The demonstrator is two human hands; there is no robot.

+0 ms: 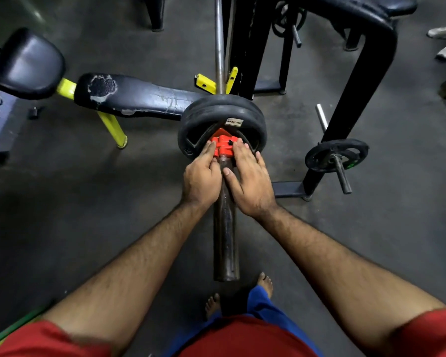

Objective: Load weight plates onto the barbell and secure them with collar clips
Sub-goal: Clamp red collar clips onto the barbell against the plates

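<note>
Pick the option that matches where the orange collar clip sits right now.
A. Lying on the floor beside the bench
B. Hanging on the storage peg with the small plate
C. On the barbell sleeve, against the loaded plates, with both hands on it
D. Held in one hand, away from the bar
C: the orange collar clip sits on the barbell sleeve against the plates, with the left hand and right hand on either side of it.

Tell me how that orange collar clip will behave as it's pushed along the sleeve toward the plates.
The orange collar clip looks like rigid moulded plastic, so it should slide stiffly without flexing. It probably feels light beside the thick black plates. With both the left hand and right hand pressing it, it likely grips the sleeve tightly.
</note>
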